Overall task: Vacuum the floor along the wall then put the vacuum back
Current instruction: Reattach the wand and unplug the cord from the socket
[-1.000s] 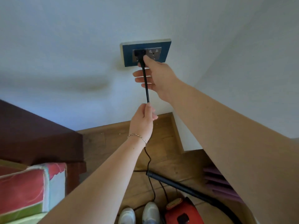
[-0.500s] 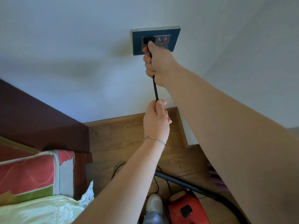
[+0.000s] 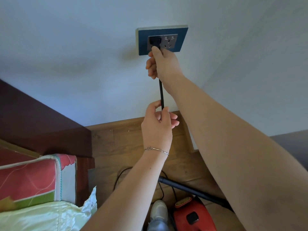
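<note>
Right hand (image 3: 164, 64) fisted round power cord (image 3: 161, 94) under plug (image 3: 155, 42); left hand (image 3: 157, 125) pinches cord lower. Yanking cord risks straining plug, wall socket (image 3: 178, 30).

The plug (image 3: 155, 42) sits in the wall socket (image 3: 162, 40), above the vacuum (image 3: 191, 215) on the floor (image 3: 126, 144).

The right hand (image 3: 164, 64) covers the lower part of the black plug (image 3: 155, 42) and the top of the cord (image 3: 161, 94). The bottom edge cuts off the red vacuum (image 3: 191, 215), the shoe (image 3: 159, 212) and the mattress (image 3: 33, 179); the right forearm hides part of the hose (image 3: 188, 189)
</note>
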A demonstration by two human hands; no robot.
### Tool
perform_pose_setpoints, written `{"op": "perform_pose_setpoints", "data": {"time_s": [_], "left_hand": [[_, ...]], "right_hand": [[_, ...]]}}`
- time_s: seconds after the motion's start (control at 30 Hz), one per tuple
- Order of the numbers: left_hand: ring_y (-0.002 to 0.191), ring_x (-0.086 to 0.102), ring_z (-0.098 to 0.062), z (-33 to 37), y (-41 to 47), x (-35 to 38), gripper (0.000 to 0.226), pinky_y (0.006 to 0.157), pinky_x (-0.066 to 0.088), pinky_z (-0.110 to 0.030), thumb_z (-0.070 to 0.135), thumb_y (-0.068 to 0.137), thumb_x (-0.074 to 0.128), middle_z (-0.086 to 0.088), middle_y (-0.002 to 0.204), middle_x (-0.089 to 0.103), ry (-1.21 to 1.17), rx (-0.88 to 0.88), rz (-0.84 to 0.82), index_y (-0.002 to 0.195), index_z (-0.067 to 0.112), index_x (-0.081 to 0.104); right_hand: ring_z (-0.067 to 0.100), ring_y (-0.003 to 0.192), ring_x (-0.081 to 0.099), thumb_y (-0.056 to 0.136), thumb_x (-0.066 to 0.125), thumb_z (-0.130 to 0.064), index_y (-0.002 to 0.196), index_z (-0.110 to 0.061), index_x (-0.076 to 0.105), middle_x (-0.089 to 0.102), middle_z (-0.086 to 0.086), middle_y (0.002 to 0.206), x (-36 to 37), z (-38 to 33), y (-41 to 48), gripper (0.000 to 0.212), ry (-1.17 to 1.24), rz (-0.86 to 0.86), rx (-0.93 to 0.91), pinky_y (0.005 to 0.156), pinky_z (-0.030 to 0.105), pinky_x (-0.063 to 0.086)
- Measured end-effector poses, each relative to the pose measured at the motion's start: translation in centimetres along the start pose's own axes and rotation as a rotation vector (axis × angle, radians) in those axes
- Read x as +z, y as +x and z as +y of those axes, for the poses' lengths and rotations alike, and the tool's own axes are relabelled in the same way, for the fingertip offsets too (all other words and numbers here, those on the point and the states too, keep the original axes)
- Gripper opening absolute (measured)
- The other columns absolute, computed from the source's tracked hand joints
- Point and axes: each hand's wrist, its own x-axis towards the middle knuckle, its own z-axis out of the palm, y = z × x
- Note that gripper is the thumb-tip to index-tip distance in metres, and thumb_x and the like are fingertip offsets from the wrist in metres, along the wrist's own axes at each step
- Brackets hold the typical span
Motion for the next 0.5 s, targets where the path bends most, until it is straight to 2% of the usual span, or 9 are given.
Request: {"op": "perform_pose_setpoints", "data": {"time_s": [0.07, 0.17, 0.23, 0.3, 0.37, 0.5], "left_hand": [[0.048, 0.061, -0.003, 0.0, 0.1, 0.0, 0.015, 0.068, 0.059, -0.033, 0.013, 0.095, 0.047, 0.004, 0.063, 0.064, 0.004, 0.01, 0.011, 0.108, 0.017, 0.052], [0.045, 0.059, 0.0, -0.6, -0.8, 0.1, 0.01, 0.054, 0.053, -0.017, 0.014, 0.095, 0.047, 0.007, 0.057, 0.062, 0.088, 0.025, -0.017, 0.096, 0.023, 0.05], [0.047, 0.061, 0.0, -2.0, -2.4, -0.3, 0.014, 0.054, 0.055, -0.022, 0.015, 0.095, 0.048, 0.011, 0.055, 0.063, 0.152, -0.013, -0.057, 0.089, 0.028, 0.048], [0.053, 0.065, -0.003, -3.5, -3.5, -1.1, 0.011, 0.062, 0.058, -0.03, 0.016, 0.095, 0.048, 0.011, 0.062, 0.066, 0.18, -0.031, -0.076, 0.096, 0.027, 0.049], [0.055, 0.065, -0.003, -4.6, -4.1, -2.0, 0.013, 0.066, 0.059, -0.031, 0.015, 0.095, 0.049, 0.012, 0.065, 0.066, 0.213, -0.009, -0.078, 0.1, 0.027, 0.049], [0.056, 0.065, -0.003, -5.4, -5.3, -2.3, 0.022, 0.068, 0.059, -0.036, 0.012, 0.094, 0.048, 0.008, 0.066, 0.066, 0.236, -0.013, -0.115, 0.091, 0.034, 0.048]], "right_hand": [[0.008, 0.039, 0.047, 0.102, 0.035, -0.023, 0.08, -0.011, 0.053, 0.058, 0.003, 0.059, 0.0, -0.1, 0.0, 0.03, 0.074, 0.0, 0.021, 0.042, 0.02, 0.04], [0.009, 0.04, 0.044, 0.102, 0.038, -0.025, 0.078, -0.012, 0.051, 0.057, 0.002, 0.058, 0.4, 0.7, -0.8, 0.031, 0.102, 0.003, 0.093, 0.041, 0.018, 0.039], [0.008, 0.039, 0.044, 0.102, 0.039, -0.025, 0.077, -0.013, 0.051, 0.057, 0.002, 0.058, 0.5, 3.0, -2.4, 0.03, 0.059, -0.028, 0.142, 0.039, 0.018, 0.038], [0.007, 0.039, 0.044, 0.102, 0.038, -0.025, 0.08, -0.013, 0.051, 0.057, 0.001, 0.058, -0.3, 4.8, -3.9, 0.028, 0.07, -0.037, 0.162, 0.039, 0.017, 0.038], [0.009, 0.04, 0.044, 0.102, 0.037, -0.025, 0.081, -0.013, 0.052, 0.056, 0.002, 0.059, -1.4, 5.7, -4.7, 0.028, 0.131, -0.026, 0.164, 0.042, 0.019, 0.038], [0.013, 0.042, 0.042, 0.103, 0.036, -0.024, 0.083, -0.012, 0.051, 0.055, 0.003, 0.06, -2.4, 6.2, -6.3, 0.028, 0.205, -0.071, 0.172, 0.045, 0.023, 0.035]]}}
